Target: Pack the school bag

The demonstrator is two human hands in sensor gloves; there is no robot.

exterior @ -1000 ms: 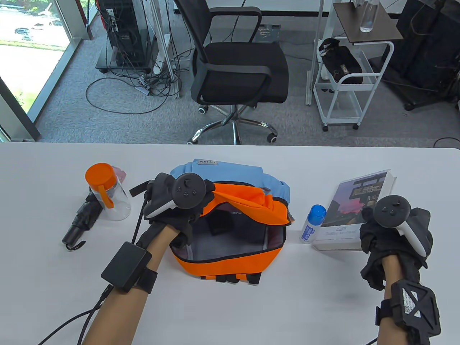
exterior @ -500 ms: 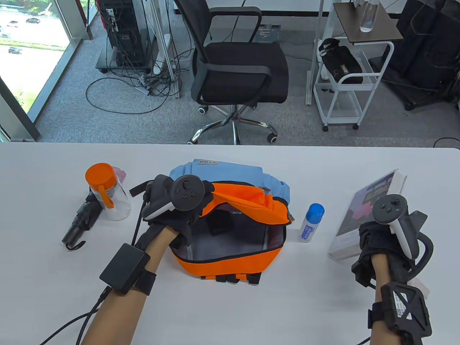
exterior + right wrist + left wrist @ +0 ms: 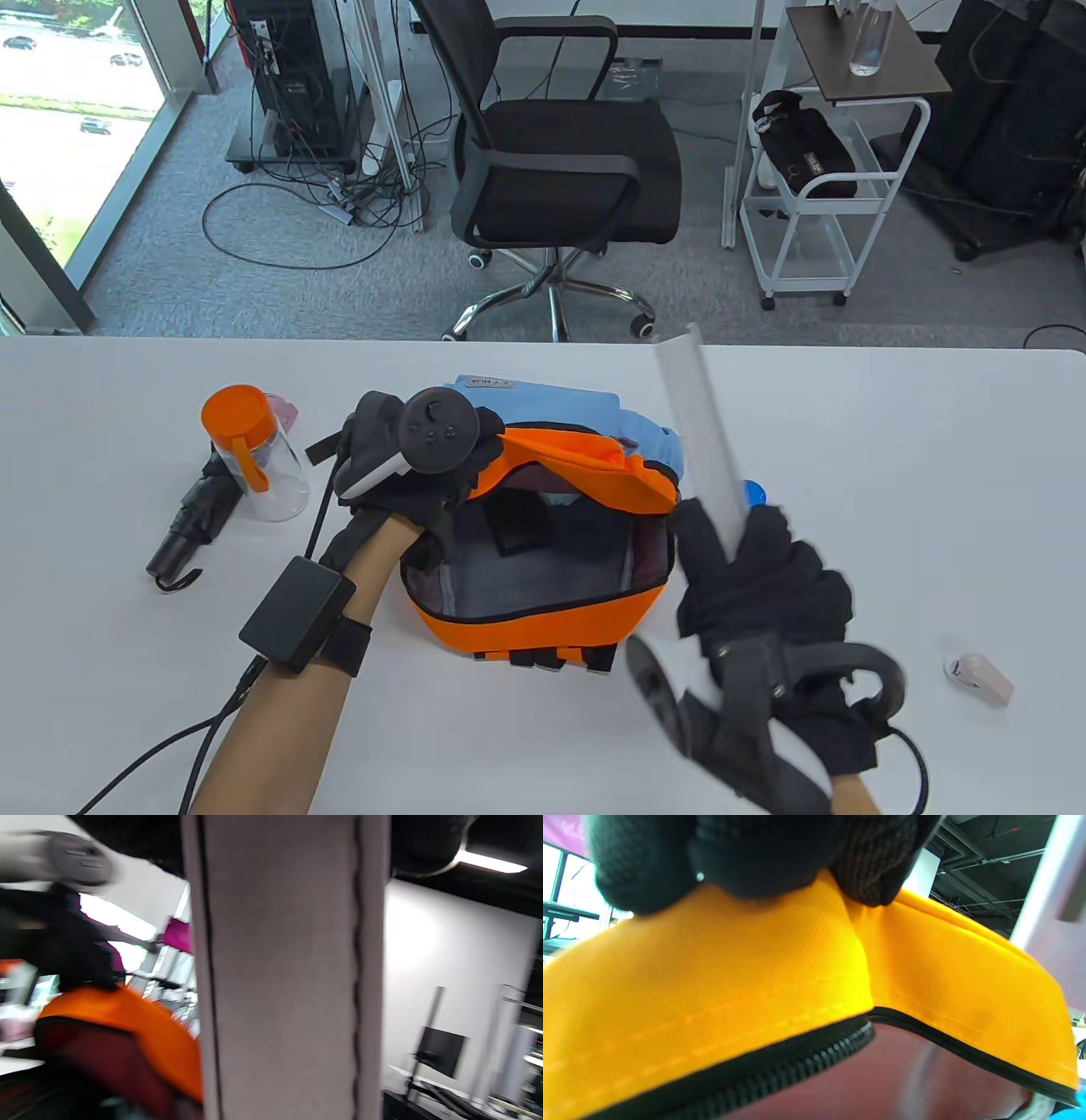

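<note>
Holding tight, the right hand (image 3: 764, 577) in the lower right of the table view has its fingers wrapped round one book (image 3: 704, 441), which stands up on its edge and leans toward the top of the frame. At the middle left, the left hand (image 3: 407, 475) pinches the orange flap of the one school bag (image 3: 543, 611) and keeps the mouth open. The book is just to the right of that mouth, not inside yet. I think it could bump the bag's right rim, or slip, because it is tall and is held only at its low end. It could also knock the one blue-capped bottle (image 3: 755, 491) peeking out behind it. At the far left I count one cup with an orange lid (image 3: 254, 450) and one folded black umbrella (image 3: 188, 526). One small pink thing (image 3: 980, 677) lies at the lower right.

Up close in the left wrist view, dark fingers (image 3: 865, 878) at the top edge squeeze the flap (image 3: 755, 984) above its black zip. If they let go, I think the mouth would fall shut.

Filling the middle of the right wrist view is the book's grey edge (image 3: 284, 984), with the orange bag (image 3: 127, 1035) at the lower left.
</note>
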